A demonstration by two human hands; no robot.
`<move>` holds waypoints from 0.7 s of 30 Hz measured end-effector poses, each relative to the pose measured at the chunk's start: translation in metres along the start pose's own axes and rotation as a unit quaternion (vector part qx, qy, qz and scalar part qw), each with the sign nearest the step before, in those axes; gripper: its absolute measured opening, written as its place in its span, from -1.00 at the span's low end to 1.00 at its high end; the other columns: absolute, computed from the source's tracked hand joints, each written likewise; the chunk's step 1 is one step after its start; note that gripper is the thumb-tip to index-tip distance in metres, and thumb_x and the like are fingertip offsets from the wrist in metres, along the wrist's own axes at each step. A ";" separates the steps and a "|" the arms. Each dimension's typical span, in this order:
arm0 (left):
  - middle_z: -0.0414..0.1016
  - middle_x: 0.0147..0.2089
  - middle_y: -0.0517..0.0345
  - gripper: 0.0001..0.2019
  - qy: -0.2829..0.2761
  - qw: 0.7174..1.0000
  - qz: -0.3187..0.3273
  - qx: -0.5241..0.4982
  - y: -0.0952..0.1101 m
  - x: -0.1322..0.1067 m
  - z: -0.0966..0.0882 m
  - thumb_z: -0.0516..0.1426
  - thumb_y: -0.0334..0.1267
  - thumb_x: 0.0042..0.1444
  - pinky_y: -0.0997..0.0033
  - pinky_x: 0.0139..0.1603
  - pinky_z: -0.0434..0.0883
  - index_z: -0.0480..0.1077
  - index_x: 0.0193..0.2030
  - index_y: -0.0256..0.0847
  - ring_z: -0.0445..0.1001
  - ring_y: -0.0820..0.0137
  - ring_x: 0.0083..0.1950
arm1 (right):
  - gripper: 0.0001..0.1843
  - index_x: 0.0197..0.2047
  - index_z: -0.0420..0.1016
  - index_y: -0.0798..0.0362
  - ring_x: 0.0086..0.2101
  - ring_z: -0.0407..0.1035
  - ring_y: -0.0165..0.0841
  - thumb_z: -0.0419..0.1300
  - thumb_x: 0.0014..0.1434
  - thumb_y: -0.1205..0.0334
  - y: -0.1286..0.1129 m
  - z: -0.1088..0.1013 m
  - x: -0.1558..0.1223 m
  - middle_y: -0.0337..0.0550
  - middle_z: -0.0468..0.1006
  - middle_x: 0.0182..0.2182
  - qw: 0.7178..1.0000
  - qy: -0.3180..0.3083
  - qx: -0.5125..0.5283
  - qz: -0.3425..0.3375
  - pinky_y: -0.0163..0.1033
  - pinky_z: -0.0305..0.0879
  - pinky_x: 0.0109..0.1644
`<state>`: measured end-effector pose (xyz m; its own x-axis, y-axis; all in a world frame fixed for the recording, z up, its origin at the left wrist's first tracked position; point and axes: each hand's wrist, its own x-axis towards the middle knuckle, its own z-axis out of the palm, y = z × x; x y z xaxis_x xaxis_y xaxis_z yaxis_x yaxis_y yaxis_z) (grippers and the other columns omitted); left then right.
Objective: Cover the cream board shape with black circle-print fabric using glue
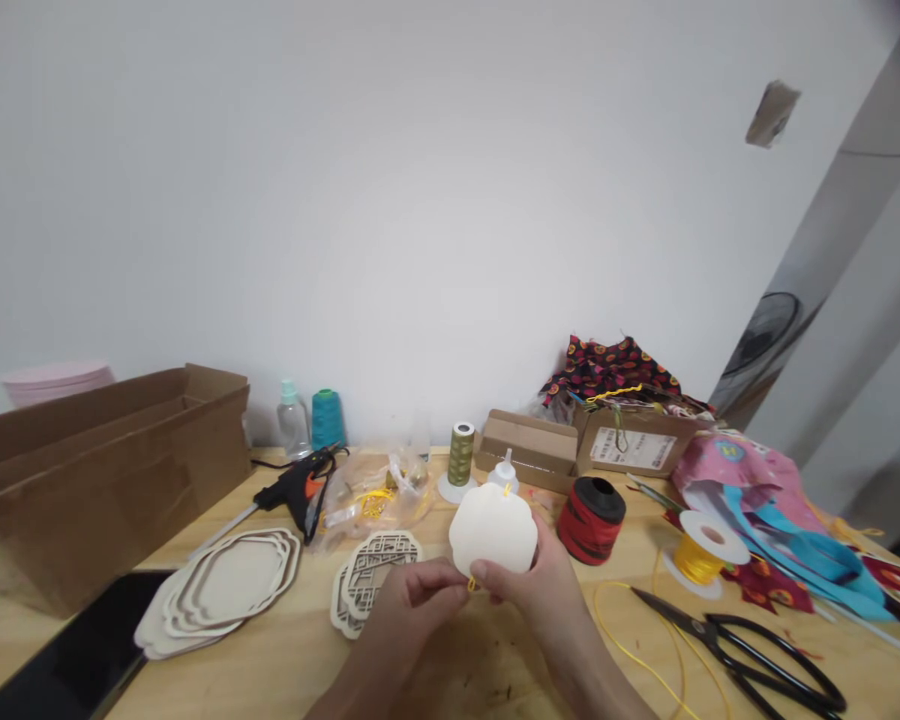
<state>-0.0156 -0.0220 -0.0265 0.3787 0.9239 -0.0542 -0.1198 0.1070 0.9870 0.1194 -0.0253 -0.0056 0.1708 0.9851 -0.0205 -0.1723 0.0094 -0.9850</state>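
Observation:
My right hand (546, 590) holds a pale scalloped wooden piece (493, 528) upright over the wooden table (292, 650). A yellow cord (471, 585) pokes out at the bottom edge of the piece, and a short bit shows at its top. My left hand (412, 600) pinches that cord at the bottom edge, its fingertips meeting those of the right hand. Just left of the hands lies a stack of carved lattice wooden pieces (371, 575).
A stack of wooden frames (225, 585), a glue gun (300, 485), an open cardboard box (97, 470) and a dark tablet (67, 660) are at left. Thread spools (461, 455), a red spool (591, 518), a yellow spool (701, 555), black scissors (750, 655) and ribbons lie right.

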 end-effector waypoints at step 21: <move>0.17 -0.67 0.31 -0.75 0.106 0.986 -0.018 0.129 0.007 -0.002 0.004 0.14 -0.12 -0.15 0.51 -0.54 0.08 0.37 -0.63 -0.29 0.11 0.50 -0.57 | -0.41 -0.22 0.26 0.15 -0.59 0.32 -0.41 0.30 -0.41 0.45 -0.001 0.000 0.002 -0.27 0.48 -0.55 1.000 0.015 0.022 -0.014 -0.41 0.21 -0.69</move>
<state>-0.0136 -0.0242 -0.0187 0.1753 0.9801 -0.0932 0.1385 0.0692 0.9879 0.1193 -0.0237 -0.0049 0.2050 0.9788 0.0011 -0.2100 0.0451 -0.9767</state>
